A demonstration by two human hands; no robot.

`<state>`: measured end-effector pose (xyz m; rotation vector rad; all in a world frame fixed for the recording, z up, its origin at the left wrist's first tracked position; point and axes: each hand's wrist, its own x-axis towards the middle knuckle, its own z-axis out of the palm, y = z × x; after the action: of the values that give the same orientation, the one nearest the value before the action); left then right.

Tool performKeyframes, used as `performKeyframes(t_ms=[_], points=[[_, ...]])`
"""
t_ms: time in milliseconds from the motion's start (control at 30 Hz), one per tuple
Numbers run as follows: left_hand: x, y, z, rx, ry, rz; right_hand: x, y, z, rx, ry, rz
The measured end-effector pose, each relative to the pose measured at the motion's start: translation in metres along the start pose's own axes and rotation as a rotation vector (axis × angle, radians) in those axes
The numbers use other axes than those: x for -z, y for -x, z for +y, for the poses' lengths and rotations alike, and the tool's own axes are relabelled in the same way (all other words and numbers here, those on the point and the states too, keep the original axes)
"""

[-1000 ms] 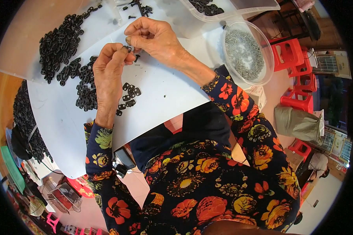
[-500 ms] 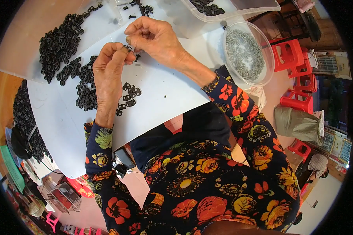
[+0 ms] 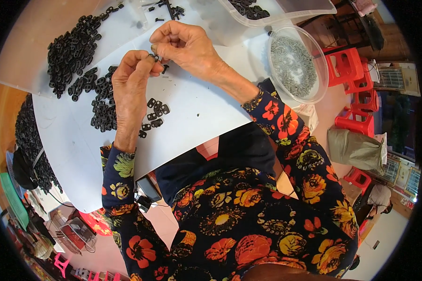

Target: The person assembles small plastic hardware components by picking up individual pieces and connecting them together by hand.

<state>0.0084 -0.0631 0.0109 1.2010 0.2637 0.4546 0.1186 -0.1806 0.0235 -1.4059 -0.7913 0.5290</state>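
Observation:
Between the thumb and fingers of my left hand [image 3: 132, 77] sits a small black part with a hole [image 3: 153, 57]. My right hand [image 3: 186, 47] meets it from the right, thumb and forefinger pinched at the part; whatever is in that pinch is too small to make out. Just below the fingertips a black peg-like piece [image 3: 165, 69] shows. Left of my left wrist lies a heap of black two-holed parts [image 3: 103, 114] on the white table [image 3: 192, 122]. Right of that wrist is a small group of similar black pieces [image 3: 157, 110].
A bigger pile of black parts [image 3: 72, 51] spreads at the far left. Several black pegs [image 3: 173, 11] lie at the back. A clear round tub of small metal pieces [image 3: 293, 61] stands right, beside a clear bin [image 3: 286, 11]. Red stools [image 3: 344, 65] stand beyond.
Both hands stay almost where they were, pinched together at the small black part. Only a very slight shift of the fingers shows.

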Motion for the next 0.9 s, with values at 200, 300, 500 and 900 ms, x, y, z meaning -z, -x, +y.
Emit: performKeyframes(t_ms=[200,300,500,900], points=[[0.0,0.0,0.0,0.005,0.009,0.001,0.001,0.001,-0.003,-0.004,0.036,0.026],[-0.001,0.0,0.0,0.01,0.007,0.004,0.0,0.0,-0.001,0.012,0.055,0.019],[-0.002,0.001,0.001,0.015,-0.005,0.016,0.0,0.0,0.002,0.019,0.018,-0.005],[-0.01,0.003,0.003,-0.05,-0.124,0.041,-0.002,0.001,0.006,0.112,0.053,0.004]])
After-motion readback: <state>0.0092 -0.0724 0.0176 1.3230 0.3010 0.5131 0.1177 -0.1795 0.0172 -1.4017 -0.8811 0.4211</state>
